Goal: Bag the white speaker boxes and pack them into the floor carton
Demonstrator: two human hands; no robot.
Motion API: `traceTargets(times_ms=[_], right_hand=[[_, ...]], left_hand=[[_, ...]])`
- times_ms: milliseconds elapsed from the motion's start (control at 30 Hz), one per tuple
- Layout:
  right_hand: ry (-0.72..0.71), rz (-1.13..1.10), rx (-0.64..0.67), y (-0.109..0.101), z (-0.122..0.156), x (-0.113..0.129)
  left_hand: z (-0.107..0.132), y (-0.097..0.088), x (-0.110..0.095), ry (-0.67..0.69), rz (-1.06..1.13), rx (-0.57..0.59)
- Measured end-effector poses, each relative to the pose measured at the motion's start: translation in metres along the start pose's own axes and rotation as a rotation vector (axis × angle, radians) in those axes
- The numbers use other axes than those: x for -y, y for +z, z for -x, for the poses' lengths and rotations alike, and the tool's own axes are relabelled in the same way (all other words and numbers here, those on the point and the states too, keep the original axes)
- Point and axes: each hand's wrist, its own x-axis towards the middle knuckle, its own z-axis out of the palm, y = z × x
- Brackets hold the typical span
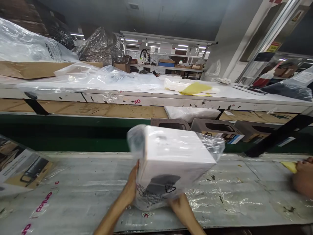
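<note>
A white box [176, 147] in a clear plastic bag [212, 145] is held up over the work surface, tilted, with loose bag ends sticking out on both sides. A dark round picture and black print show on its near face. My left hand [132, 184] is closed on the box's left side, its fingertips partly hidden behind the bag. My right hand [179, 205] grips the lower near edge, its fingers bent under the box and partly out of sight.
Printed cartons [217, 129] line the green conveyor [97, 137] behind. Another printed box [22, 166] stands at left. Plastic sheets [117, 78] and a yellow sheet [195, 88] lie on the upper shelf [151, 98]. Another person's hand [304, 178] is at the right edge, beside something yellow.
</note>
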Motion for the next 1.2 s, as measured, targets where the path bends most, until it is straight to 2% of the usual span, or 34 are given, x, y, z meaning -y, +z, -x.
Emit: traceTargets(times_ms=[100, 167, 200, 267, 333, 367, 433, 500, 533, 600, 633, 667, 700, 767, 800, 833, 900, 933, 967, 1000, 1033, 1100, 1200], right_hand=[[0.091, -0.118, 0.070, 0.046, 0.018, 0.005], [0.126, -0.314, 0.173, 0.086, 0.033, 0.015], [0.144, -0.468, 0.237, 0.105, 0.041, 0.024], [0.197, -0.812, 0.383, 0.141, 0.058, 0.046], [0.249, -1.050, 0.539, 0.168, 0.070, 0.074], [0.270, -1.123, 0.620, 0.178, 0.074, 0.088], [0.301, -1.226, 0.775, 0.188, 0.077, 0.115], [0.322, -1.278, 0.879, 0.181, 0.073, 0.132], [0.348, -1.271, 0.929, 0.170, 0.070, 0.137], [0.370, -1.120, 1.045, 0.130, 0.062, 0.135], [0.370, -0.993, 1.104, 0.103, 0.058, 0.130], [0.298, -0.795, 1.134, 0.072, 0.054, 0.124], [0.153, -0.630, 0.966, 0.041, 0.049, 0.116], [0.042, -0.563, 0.771, -0.014, 0.037, 0.102], [-0.099, -0.521, 0.684, -0.035, 0.029, 0.097], [-0.218, -0.464, 0.460, -0.050, 0.022, 0.094], [-0.451, -0.325, -0.109, -0.060, 0.008, 0.092], [-0.558, -0.245, -0.327, -0.058, 0.002, 0.093], [-0.662, -0.177, -0.478, -0.052, -0.003, 0.094], [-0.758, -0.118, -0.543, -0.045, -0.007, 0.096], [-0.843, -0.061, -0.541, -0.036, -0.009, 0.098], [-0.954, 0.017, -0.468, -0.019, -0.012, 0.104], [-0.978, -0.043, -0.329, -0.003, -0.013, 0.112]], left_hand=[[0.008, -0.022, -0.094, 0.147, -0.440, 0.119], [0.018, -0.026, -0.170, 0.192, -0.820, 0.240], [0.023, -0.021, -0.207, 0.221, -1.009, 0.309], [0.030, -0.001, -0.275, 0.229, -1.348, 0.440], [0.028, 0.027, -0.326, 0.132, -1.560, 0.547], [0.024, 0.040, -0.344, 0.109, -1.625, 0.570], [0.014, 0.059, -0.368, 0.072, -1.673, 0.590], [0.005, 0.062, -0.376, 0.083, -1.655, 0.614], [0.003, 0.058, -0.375, 0.130, -1.622, 0.638], [0.004, 0.042, -0.366, 0.325, -1.502, 0.666], [0.007, 0.031, -0.358, 0.443, -1.428, 0.637], [0.010, 0.022, -0.349, 0.535, -1.370, 0.580], [0.014, 0.013, -0.339, 0.583, -1.336, 0.506], [0.018, 0.005, -0.318, 0.549, -1.342, 0.385], [0.019, 0.006, -0.310, 0.497, -1.354, 0.387], [0.019, 0.011, -0.303, 0.443, -1.354, 0.436], [0.017, 0.027, -0.298, 0.381, -1.316, 0.586], [0.016, 0.038, -0.298, 0.374, -1.295, 0.644], [0.015, 0.049, -0.300, 0.379, -1.288, 0.675], [0.013, 0.059, -0.303, 0.389, -1.301, 0.670], [0.011, 0.068, -0.305, 0.398, -1.332, 0.643], [0.007, 0.080, -0.309, 0.373, -1.433, 0.581], [0.001, 0.089, -0.310, 0.229, -1.559, 0.551]])
